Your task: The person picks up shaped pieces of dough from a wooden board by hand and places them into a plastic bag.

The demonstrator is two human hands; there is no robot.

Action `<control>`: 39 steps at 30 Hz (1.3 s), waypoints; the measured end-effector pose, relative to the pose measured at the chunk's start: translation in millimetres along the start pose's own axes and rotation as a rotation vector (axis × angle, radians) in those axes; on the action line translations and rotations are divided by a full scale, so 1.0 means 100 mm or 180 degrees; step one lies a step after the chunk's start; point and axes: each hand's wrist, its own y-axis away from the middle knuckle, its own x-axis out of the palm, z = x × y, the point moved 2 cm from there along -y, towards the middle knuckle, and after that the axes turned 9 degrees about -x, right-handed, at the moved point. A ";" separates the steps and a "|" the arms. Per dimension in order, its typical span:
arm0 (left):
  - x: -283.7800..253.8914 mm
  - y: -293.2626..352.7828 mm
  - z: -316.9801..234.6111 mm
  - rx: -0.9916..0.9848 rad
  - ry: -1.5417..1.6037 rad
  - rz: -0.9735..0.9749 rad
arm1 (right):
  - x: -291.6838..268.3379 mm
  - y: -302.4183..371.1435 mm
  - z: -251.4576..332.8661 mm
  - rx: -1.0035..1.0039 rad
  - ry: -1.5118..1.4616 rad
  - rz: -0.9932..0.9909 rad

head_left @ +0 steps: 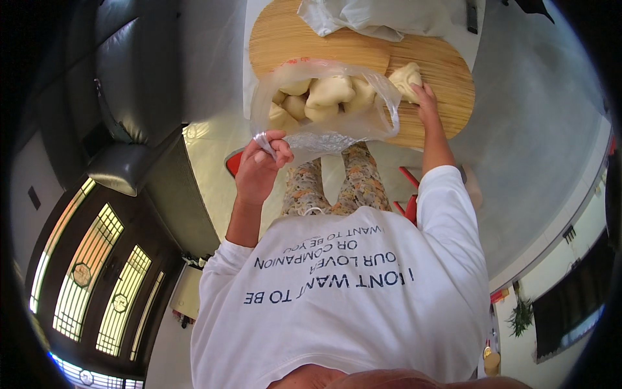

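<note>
A clear plastic bag (324, 137) lies with its mouth toward me, and several pale steamed buns (329, 92) show inside it. My left hand (262, 161) is closed on the bag's near left edge, with the plastic looped around its fingers. To the right of the bag, my right hand (426, 100) grips one folded-looking steamed bun (406, 80) from its right side. That bun is outside the bag, over a round woven straw mat (448, 97). My right fingertips are partly hidden behind the bun.
A second straw mat (285, 40) lies under the bag's far side. White crumpled cloth or plastic (382, 18) rests at the far edge, near a dark narrow object (472, 16). Red stool parts (409, 209) show below the table. A black sofa (120, 84) stands at left.
</note>
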 end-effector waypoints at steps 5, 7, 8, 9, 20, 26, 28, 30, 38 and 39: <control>0.02 -0.09 0.04 -0.0006 -0.0029 0.0233 | -0.36 0.01 0.19 0.0535 0.2615 -0.0208; 0.03 -0.06 0.02 -0.0013 -0.0158 0.0172 | -0.08 0.36 0.72 -0.0852 0.0828 -0.0772; 0.02 -0.06 0.02 -0.0013 -0.0224 0.0152 | 0.09 0.63 1.01 -0.1396 0.0512 -0.0634; 0.01 -0.05 0.02 0.0006 -0.0223 0.0139 | 0.28 0.90 1.30 -0.1918 0.0171 -0.0422; 0.05 -0.17 -0.10 0.0067 -0.0210 0.0300 | 1.69 0.83 0.53 -0.3252 0.4741 0.1474; -0.07 -0.13 -0.07 -0.0059 -0.0120 0.0294 | 1.57 1.31 0.95 -0.3117 0.3621 0.1948; -0.04 -0.15 -0.09 -0.0053 -0.0116 0.0314 | 1.43 1.68 1.16 -0.3184 0.3079 0.1883; -0.03 -0.15 -0.12 -0.0026 -0.0136 0.0341 | 1.29 1.94 1.28 -0.3022 0.2616 0.1760; 0.00 -0.22 -0.15 -0.0116 -0.0226 0.0441 | 0.43 2.06 1.16 -0.1006 -0.0114 0.0450; 0.00 -0.24 -0.12 -0.0114 -0.0200 0.0483 | 0.25 1.98 1.11 -0.1074 -0.0653 0.0184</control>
